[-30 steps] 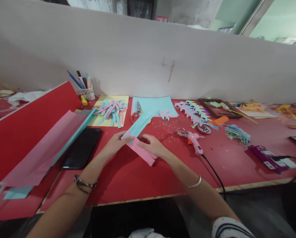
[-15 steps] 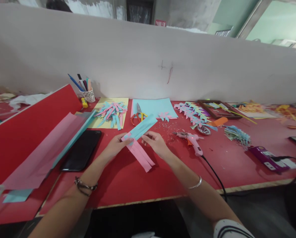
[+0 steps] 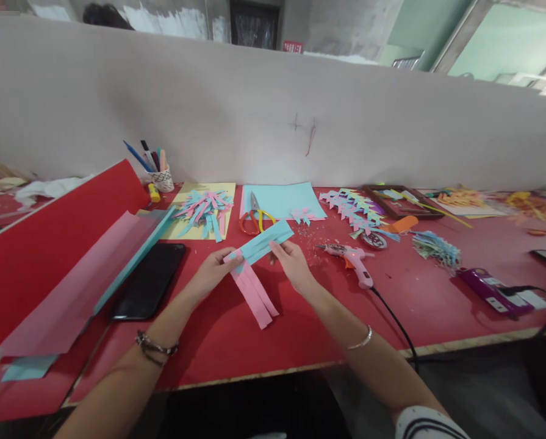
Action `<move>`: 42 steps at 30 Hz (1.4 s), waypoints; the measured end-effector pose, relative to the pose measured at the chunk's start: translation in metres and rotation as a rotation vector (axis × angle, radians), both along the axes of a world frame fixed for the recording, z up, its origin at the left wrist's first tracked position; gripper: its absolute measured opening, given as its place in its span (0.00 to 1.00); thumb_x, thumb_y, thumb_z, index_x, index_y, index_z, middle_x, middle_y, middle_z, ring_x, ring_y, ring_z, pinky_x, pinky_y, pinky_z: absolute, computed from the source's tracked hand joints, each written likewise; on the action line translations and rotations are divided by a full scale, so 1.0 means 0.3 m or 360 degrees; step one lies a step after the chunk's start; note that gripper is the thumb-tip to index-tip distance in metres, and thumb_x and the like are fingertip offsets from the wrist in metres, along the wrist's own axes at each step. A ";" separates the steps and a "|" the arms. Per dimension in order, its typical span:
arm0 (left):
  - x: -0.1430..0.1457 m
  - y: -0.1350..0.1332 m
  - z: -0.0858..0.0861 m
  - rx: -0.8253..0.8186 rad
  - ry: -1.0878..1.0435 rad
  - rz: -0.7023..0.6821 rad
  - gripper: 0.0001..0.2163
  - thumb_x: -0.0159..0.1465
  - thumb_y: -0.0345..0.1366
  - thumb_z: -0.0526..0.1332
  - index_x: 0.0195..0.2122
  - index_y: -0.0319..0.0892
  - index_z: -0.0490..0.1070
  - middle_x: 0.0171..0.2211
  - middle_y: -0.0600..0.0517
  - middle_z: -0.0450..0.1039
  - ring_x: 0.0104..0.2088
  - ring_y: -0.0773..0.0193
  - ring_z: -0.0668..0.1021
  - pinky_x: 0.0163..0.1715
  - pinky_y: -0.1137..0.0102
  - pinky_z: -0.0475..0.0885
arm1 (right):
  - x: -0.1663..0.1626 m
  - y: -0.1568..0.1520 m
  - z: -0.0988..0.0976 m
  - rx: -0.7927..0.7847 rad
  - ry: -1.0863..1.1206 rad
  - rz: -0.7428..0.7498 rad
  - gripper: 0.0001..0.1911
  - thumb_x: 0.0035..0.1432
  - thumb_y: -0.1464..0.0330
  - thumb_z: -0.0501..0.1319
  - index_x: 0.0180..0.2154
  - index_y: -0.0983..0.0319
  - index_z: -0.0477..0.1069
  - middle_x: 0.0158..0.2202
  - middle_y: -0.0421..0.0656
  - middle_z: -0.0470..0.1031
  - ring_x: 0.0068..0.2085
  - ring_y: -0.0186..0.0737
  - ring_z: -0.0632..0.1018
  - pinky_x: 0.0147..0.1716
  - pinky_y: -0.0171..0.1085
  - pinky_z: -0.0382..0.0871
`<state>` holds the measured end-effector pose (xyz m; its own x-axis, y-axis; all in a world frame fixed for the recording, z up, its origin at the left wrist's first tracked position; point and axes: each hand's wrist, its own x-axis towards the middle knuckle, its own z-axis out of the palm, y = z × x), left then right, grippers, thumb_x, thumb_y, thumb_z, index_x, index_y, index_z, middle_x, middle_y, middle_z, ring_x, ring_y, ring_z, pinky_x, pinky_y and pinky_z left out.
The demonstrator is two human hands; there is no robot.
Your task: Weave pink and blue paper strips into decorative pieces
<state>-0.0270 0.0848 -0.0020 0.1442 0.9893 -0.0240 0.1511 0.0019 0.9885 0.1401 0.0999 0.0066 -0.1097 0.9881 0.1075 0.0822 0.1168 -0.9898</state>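
Observation:
Blue paper strips (image 3: 261,245) and pink paper strips (image 3: 255,296) cross at a corner, held above the red table. My left hand (image 3: 215,268) pinches that crossing between thumb and fingers. On the blue strips, my right hand (image 3: 292,262) is closed with the thumb on top; its other fingers lie partly behind the paper. The pink strips hang free toward me. Just beyond the paper lie scissors (image 3: 257,218) with red and yellow handles. A pink glue gun (image 3: 352,259) rests to the right of my right hand, its cord running off the table edge.
A black phone (image 3: 149,281) and pink sheet (image 3: 78,280) lie at left. Behind are a pen cup (image 3: 161,178), a pile of cut strips (image 3: 204,210) and a blue sheet (image 3: 279,198). Folded paper chains (image 3: 352,208) and a purple power strip (image 3: 492,291) are at right.
The blue strips have turned to a flatter angle, and the pink ends have swung slightly left and toward me. My right hand has slid outward along the blue strips.

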 end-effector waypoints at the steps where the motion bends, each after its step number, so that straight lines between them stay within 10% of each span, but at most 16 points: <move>1: -0.001 0.000 0.001 -0.0009 0.0010 0.0002 0.15 0.45 0.48 0.59 0.24 0.41 0.67 0.20 0.57 0.66 0.23 0.68 0.67 0.27 0.73 0.62 | 0.003 0.002 0.002 0.0020 0.0009 -0.0070 0.19 0.43 0.52 0.55 0.18 0.62 0.60 0.16 0.37 0.63 0.20 0.29 0.65 0.23 0.33 0.61; 42: -0.034 0.043 -0.044 0.0210 0.0075 0.0424 0.14 0.49 0.46 0.55 0.18 0.40 0.62 0.17 0.58 0.59 0.21 0.71 0.61 0.22 0.75 0.57 | 0.007 0.000 0.009 0.0215 0.0239 -0.0375 0.09 0.41 0.63 0.58 0.21 0.62 0.62 0.19 0.34 0.59 0.23 0.29 0.61 0.25 0.32 0.57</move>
<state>-0.0373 0.0978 -0.0152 -0.1193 0.9871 0.1066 0.2081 -0.0802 0.9748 0.1423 0.0999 0.0094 0.1481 0.9601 0.2374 -0.0231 0.2433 -0.9697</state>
